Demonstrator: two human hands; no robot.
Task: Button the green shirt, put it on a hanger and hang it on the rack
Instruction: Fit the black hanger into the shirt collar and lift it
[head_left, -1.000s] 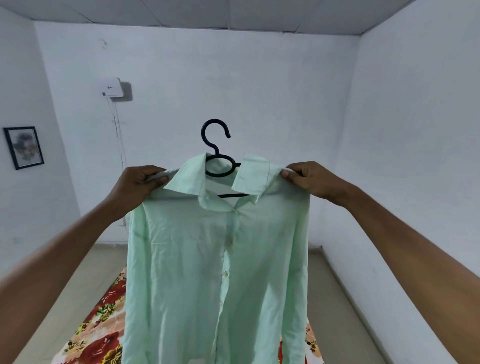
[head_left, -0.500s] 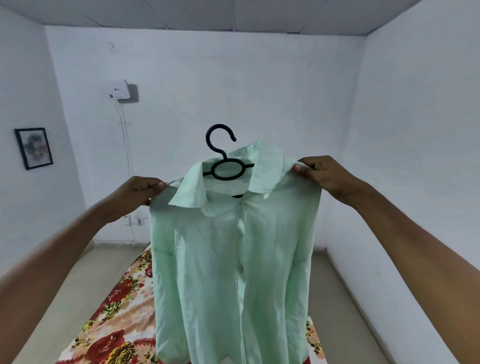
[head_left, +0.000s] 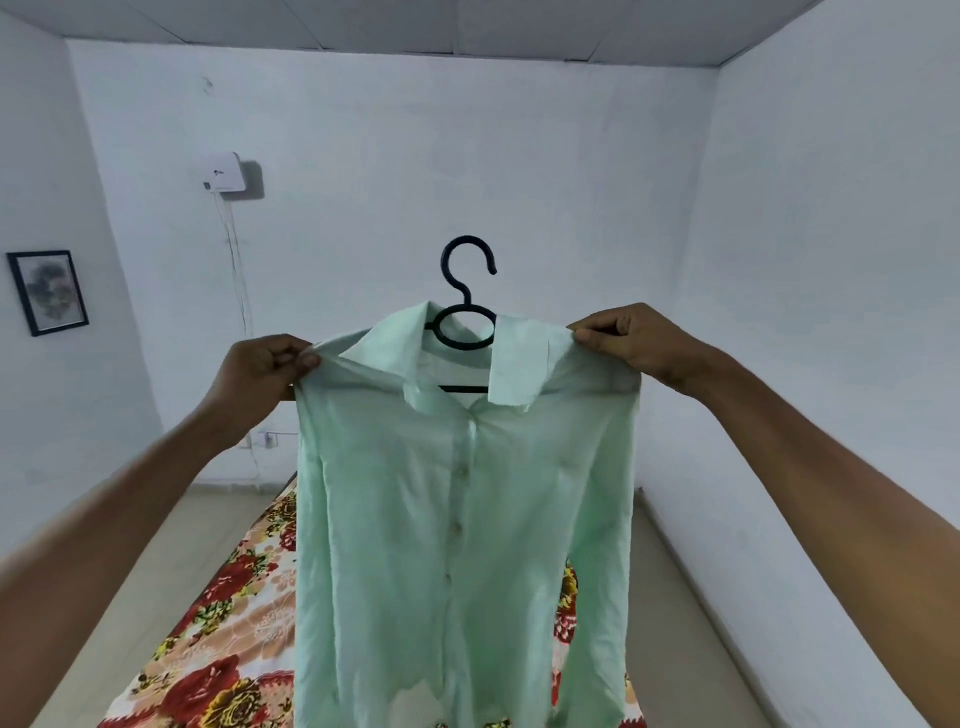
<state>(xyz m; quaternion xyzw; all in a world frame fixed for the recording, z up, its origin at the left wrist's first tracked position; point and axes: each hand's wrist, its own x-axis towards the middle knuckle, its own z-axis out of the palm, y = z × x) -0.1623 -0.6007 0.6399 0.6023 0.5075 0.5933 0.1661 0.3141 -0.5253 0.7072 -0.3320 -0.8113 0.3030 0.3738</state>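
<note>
A person holds a pale green shirt (head_left: 462, 519) up at arm's length in a bare white room, both arms reaching forward. The left hand (head_left: 262, 371) is pinched shut on the shirt's shoulder seam, and the right hand (head_left: 631, 338) is pinched shut on the opposite shoulder, slightly higher than the left. Between the two hands the collar stands open, and the hook and neck loop of a black plastic hanger (head_left: 466, 296) rise out of it, just above knuckle height. A stretch of the hanger's lower bar shows through the collar gap, so the hanger sits inside the shirt.

Gripping both shoulders spreads the fabric flat and probably keeps it from sliding off the hanger arms. The front placket hangs straight down below the hands, with several small buttons closed along it (the topmost, at the collar, looks undone). The buttoning and hanger steps therefore seem finished.

Below the hands and behind the shirt lies a bed with a floral sheet (head_left: 228, 618). Well off to the left of the left hand, a framed picture (head_left: 48, 292) hangs on the wall. No rack is visible, so hanging up remains.
</note>
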